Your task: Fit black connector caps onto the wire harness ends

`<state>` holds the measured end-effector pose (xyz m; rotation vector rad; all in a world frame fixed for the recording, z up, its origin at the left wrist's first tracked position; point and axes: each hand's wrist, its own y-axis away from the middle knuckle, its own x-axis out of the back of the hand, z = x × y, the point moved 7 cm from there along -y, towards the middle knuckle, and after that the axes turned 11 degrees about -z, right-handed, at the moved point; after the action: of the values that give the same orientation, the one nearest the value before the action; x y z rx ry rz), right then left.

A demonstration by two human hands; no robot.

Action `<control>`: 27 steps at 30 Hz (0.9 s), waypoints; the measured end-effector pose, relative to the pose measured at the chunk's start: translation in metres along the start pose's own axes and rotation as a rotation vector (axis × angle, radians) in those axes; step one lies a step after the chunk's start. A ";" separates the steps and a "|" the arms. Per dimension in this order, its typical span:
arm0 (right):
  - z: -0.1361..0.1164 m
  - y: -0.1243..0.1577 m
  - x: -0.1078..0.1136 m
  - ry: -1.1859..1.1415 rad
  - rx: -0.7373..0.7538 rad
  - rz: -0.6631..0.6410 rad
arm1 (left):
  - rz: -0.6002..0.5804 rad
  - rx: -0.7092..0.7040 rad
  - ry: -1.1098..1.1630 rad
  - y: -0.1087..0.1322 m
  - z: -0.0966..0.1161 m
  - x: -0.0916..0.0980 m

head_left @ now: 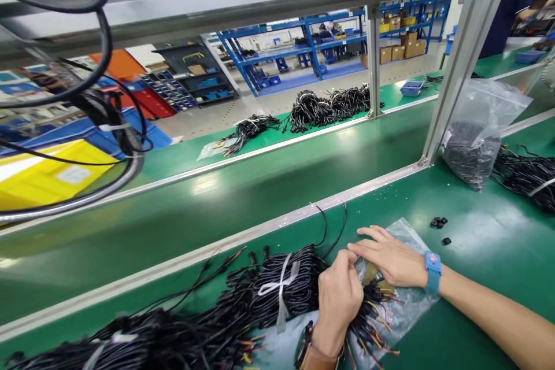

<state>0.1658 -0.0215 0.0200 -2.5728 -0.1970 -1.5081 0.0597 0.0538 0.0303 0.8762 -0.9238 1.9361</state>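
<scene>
My left hand, with a watch at the wrist, is closed beside a tied bundle of black cables; whatever its fingers hold is hidden. My right hand, wearing a blue wristband, has its fingers stretched out over a clear plastic bag. Its fingertips come close to the left knuckles, and I cannot tell whether they touch. Below the hands, cable ends with red and yellow wires fan out on the bag. More black cables lie to the left.
Several small black parts lie to the right of the bag. Farther right are a filled clear bag and another cable bundle. A metal post rises behind the bench. Beyond the green belt, more cable bundles lie.
</scene>
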 end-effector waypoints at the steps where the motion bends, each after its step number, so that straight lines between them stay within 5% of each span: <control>1: 0.001 -0.001 0.000 0.002 0.002 0.012 | -0.010 -0.010 0.012 0.000 0.001 0.001; 14: -0.004 0.003 0.014 -0.009 -0.164 0.259 | -0.104 -0.061 0.042 0.002 0.007 -0.002; 21: -0.015 0.008 0.022 -0.206 0.005 0.399 | 0.061 -0.064 -0.014 0.000 0.007 0.005; 27: -0.018 0.018 0.036 -0.297 0.061 0.565 | -0.040 -0.088 -0.036 -0.001 0.009 0.002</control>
<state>0.1709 -0.0411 0.0590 -2.4894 0.4127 -0.9054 0.0622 0.0472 0.0365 0.8747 -0.9977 1.8369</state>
